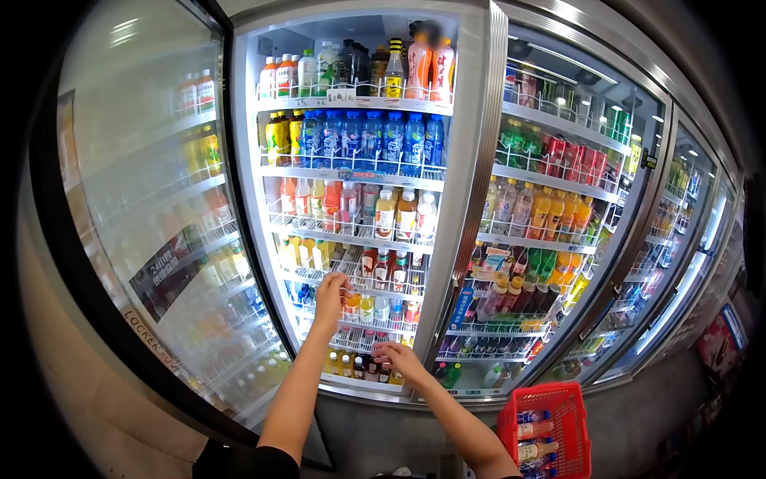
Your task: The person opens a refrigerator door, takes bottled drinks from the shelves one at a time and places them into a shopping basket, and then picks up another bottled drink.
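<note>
so the left hand point(333, 289) is loosely curled near small bottles point(366, 307) on a lower shelf point(391, 326), the right hand point(401, 360) half-uncurled below, both seemingly empty, and imo a slow reach avoids clipping neighbours

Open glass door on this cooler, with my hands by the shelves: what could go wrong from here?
The glass door stands open on your left and might swing back against you. Your left hand looks close to a row of small bottles, so it could knock one over. The red basket appears to sit low on your right, where you might bump it.
</note>
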{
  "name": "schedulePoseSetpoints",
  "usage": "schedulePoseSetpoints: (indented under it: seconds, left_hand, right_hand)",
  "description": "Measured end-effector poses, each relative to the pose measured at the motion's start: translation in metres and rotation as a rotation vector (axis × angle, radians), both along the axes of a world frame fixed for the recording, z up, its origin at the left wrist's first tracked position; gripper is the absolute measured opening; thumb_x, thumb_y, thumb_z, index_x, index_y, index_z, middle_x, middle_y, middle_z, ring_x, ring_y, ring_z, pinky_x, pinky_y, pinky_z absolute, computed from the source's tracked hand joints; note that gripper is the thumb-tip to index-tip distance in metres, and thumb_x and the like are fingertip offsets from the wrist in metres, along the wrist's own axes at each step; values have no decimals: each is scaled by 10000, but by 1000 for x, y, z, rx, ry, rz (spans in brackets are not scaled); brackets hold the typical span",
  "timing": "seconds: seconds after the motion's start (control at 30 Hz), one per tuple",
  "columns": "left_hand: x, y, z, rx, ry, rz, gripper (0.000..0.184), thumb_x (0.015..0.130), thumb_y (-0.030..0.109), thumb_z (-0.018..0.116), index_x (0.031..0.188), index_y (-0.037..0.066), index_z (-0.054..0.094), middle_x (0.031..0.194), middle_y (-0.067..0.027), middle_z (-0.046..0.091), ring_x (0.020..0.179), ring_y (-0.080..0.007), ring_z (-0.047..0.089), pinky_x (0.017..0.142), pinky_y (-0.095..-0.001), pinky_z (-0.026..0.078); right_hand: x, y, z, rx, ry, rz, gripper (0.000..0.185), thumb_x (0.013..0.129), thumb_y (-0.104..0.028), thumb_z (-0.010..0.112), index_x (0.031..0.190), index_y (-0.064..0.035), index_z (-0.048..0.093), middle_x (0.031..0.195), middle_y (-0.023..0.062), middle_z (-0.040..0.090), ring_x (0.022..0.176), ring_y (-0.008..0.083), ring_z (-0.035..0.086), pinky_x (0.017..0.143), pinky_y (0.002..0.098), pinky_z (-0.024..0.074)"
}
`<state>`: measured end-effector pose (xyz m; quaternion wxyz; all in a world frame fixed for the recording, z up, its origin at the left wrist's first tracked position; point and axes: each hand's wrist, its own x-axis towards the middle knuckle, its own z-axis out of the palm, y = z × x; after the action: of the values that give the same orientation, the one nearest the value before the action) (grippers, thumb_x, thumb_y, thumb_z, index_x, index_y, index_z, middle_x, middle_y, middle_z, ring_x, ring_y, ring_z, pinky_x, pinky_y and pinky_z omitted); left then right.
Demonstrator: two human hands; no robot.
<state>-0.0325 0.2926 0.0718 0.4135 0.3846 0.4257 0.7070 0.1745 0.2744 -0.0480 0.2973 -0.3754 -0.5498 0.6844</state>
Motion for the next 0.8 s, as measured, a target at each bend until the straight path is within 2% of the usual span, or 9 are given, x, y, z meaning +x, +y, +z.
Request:
schedulePoseSetpoints:
  seconds: [0.1,0.17,0.2,0.3,0.37,0.57,0.63,0.73,0.8]
  left_hand:
    - [-15,18,-10,-19,31,3,149,942,245,526,906,108,572,806,-15,604,651,-101,557,622,-249,438]
    - [-22,24,-15,-54,67,-19,155,951,221,531,921,80,587,796,-9,594,652,-87,548,582,-218,419]
    - [-27,29,-21,-85,104,-19,188,944,288,521,906,113,579,803,-9,598,693,-107,567,640,-251,434]
    - [-39,26,-43,-119,109,0,193,945,291,521,912,111,583,805,-11,594,696,-116,570,651,-258,435]
    - [-46,22,-56,-184,120,22,190,951,279,510,911,106,579,812,-14,591,705,-127,580,648,-262,436]
    - [-82,62,-88,-255,106,42,169,950,257,528,915,105,592,810,-11,598,689,-113,564,632,-250,432]
    - [-86,94,-87,-234,106,27,162,941,258,548,934,101,592,815,-14,604,682,-110,564,627,-256,440]
    - [-90,140,-80,-177,68,-16,132,952,223,523,972,107,583,814,-8,608,718,-111,594,636,-257,451]
    - [-97,162,-65,-133,71,-29,179,960,230,517,1034,86,593,872,-34,614,745,-123,601,665,-269,468]
  right_hand:
    - [11,23,18,32,14,-59,300,1001,-212,471,1217,-68,620,1105,49,671,974,135,638,845,264,499]
    - [15,40,26,34,34,-52,295,997,-215,469,1206,-79,628,1098,56,673,977,152,641,848,270,500]
    - [16,48,34,50,23,-49,308,1001,-215,458,1221,-64,611,1101,70,674,982,164,643,864,289,508]
    - [23,74,25,42,98,-74,325,1000,-225,466,1246,-58,595,1087,62,691,980,143,641,841,283,494]
    - [29,86,18,28,104,-96,347,1023,-224,433,1281,-27,554,1140,109,660,1018,199,647,884,316,520]
    - [29,130,-4,-27,99,-142,353,1016,-216,433,1291,-25,544,1163,116,650,1032,210,644,891,328,517]
    - [16,150,-4,-48,129,-170,322,1008,-231,459,1251,-57,579,1118,80,669,978,160,649,847,288,497]
    - [-16,183,9,-24,105,-169,340,1013,-223,439,1268,-35,561,1138,109,662,1019,188,645,876,311,509]
    - [-42,206,20,10,95,-143,351,1019,-220,423,1276,-18,552,1144,127,660,1033,200,645,889,321,518]
